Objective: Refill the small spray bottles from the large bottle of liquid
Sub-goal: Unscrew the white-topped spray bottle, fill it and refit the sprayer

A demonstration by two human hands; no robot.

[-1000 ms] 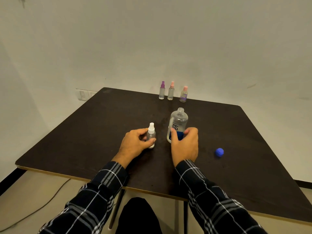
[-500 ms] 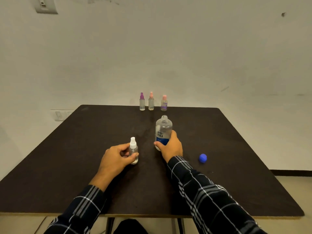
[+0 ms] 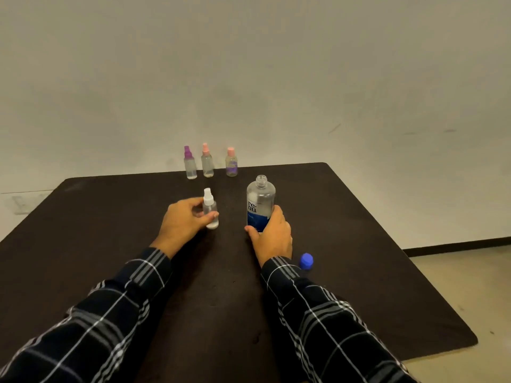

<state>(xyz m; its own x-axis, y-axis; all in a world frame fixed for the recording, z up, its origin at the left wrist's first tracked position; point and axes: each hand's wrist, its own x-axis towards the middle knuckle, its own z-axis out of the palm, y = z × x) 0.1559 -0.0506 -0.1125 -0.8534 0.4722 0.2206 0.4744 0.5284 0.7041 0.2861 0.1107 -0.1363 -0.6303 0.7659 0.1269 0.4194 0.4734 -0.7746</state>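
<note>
A dark worktop [image 3: 110, 244] carries everything. The large bottle [image 3: 260, 201] stands upright near its middle, uncapped, with the right hand [image 3: 272, 236] wrapped around its lower part in a firm grip. Just left of it, the left hand [image 3: 184, 221] holds the white-topped spray bottle [image 3: 209, 210] upright between thumb and fingers. Three small spray bottles [image 3: 207, 161] stand in a row at the far edge. A blue cap [image 3: 306, 261] lies beside the right sleeve.
</note>
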